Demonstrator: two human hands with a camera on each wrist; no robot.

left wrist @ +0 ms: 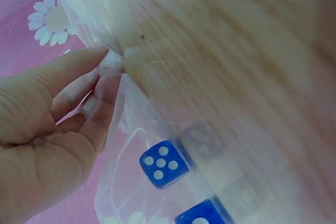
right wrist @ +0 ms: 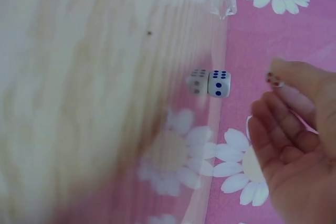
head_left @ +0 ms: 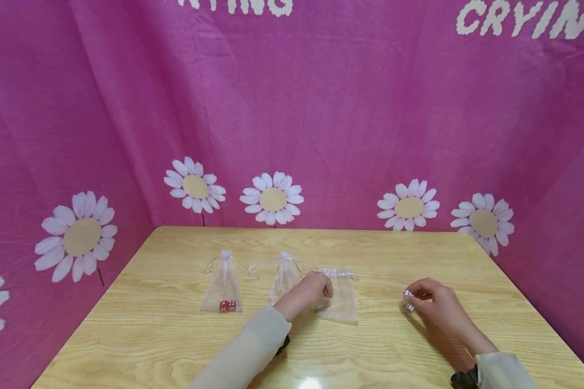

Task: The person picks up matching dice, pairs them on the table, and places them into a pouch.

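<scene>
In the head view my left hand (head_left: 313,289) is at the left side of the rightmost sheer white drawstring bag (head_left: 343,300). The left wrist view shows its thumb and fingers pinching sheer cloth (left wrist: 111,62). My right hand (head_left: 440,308) pinches a white die with red dots (right wrist: 274,80) between thumb and fingertip, above the table. Just below it, a white die with blue dots (right wrist: 219,84) rests on the tabletop. Beside the left hand, a middle sheer bag (head_left: 284,270) is partly hidden by the left arm. Blue dice (left wrist: 164,163) show through sheer cloth in the left wrist view.
On the left lies another sheer drawstring bag (head_left: 224,281) with two red dice (head_left: 227,306) in its lower end. All stand on a wooden table (head_left: 394,346). A pink cloth with daisies (head_left: 321,135) hangs behind and along the sides.
</scene>
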